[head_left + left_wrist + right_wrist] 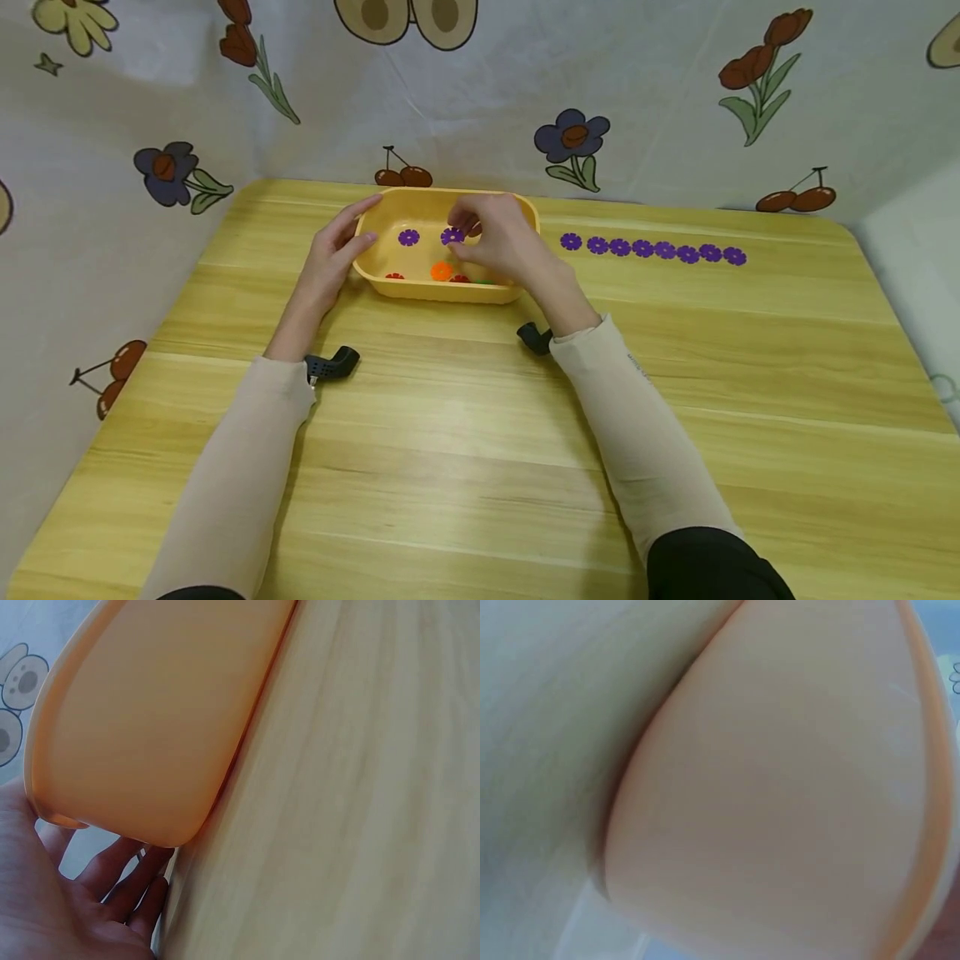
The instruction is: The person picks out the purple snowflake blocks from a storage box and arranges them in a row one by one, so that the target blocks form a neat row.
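Observation:
A yellow plastic basin (450,292) stands near the table's back edge. My left hand (324,260) grips its left end, thumb at the rim and fingers along the outer wall; in the left wrist view the left hand (82,892) is under the rim at the end. Inside the basin, my right hand (504,237) pinches a purple flower-shaped disc (452,237) between thumb and fingers. Another purple disc (408,237), an orange disc (442,271) and partly hidden red pieces (394,276) lie in it. The right wrist view shows the basin's outer wall (772,780), hiding the hand.
A row of several purple flower-shaped discs (642,248) lies on the wooden table (450,433) to the right of the basin. Behind the table hangs a printed cloth (480,108). Black wrist mounts (333,364) sit at both cuffs.

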Tool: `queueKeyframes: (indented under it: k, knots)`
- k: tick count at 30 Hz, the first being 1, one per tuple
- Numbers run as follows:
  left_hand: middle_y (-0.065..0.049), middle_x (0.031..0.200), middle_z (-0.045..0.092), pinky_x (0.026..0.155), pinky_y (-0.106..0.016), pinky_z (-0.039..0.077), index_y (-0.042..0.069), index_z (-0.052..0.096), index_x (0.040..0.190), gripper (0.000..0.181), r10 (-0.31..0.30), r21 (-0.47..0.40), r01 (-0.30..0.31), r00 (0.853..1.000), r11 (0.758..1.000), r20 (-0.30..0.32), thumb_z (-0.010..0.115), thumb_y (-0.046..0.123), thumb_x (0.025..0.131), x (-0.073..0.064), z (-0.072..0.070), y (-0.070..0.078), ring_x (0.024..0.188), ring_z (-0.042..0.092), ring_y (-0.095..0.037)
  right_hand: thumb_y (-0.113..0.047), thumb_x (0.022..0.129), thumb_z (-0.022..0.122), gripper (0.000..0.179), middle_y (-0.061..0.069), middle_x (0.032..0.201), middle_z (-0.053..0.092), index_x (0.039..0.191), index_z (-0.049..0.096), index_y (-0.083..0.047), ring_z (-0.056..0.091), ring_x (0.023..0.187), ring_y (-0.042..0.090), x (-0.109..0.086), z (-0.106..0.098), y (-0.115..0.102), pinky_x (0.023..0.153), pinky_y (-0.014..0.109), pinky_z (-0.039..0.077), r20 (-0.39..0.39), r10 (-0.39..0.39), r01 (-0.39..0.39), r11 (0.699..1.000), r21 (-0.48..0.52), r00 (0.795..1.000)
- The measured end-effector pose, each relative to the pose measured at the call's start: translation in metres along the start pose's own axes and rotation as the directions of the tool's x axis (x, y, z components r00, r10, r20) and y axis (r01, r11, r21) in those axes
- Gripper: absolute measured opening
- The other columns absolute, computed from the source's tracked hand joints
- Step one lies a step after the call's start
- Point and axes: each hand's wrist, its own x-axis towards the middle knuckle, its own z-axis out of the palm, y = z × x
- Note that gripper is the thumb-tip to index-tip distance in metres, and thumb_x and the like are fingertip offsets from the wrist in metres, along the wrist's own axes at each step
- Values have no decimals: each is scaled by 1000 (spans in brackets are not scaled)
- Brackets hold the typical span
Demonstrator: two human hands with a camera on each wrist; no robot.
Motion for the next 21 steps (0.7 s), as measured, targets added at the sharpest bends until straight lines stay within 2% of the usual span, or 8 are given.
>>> queueKeyframes:
  k: [4,10,21]
  knots:
    - [-13,160,51,94,-20,57,22,56,155,50,4,-12,-4,1000,1000,-5,58,8,106,0,0,0,132,57,-32,-14,90,83,26,10,107,75,110,72,-2,71,100,26,-3,-9,-2,93,35,61,-22,-16,17,1000,19,1000]
    - [-14,159,53,92,-19,57,23,56,154,49,9,-8,-9,1000,1000,-4,59,12,107,1,0,0,128,59,-30,-14,91,82,26,11,108,74,111,72,-2,72,101,28,-13,-28,2,95,36,61,-60,0,3,999,40,998]
    - [-19,155,55,89,-20,59,24,56,154,49,-6,10,6,1000,1000,-12,60,15,106,0,1,1,123,61,-30,-9,89,83,23,13,105,76,109,73,0,74,97,26,-39,-56,30,92,41,63,-192,33,-21,998,63,981]
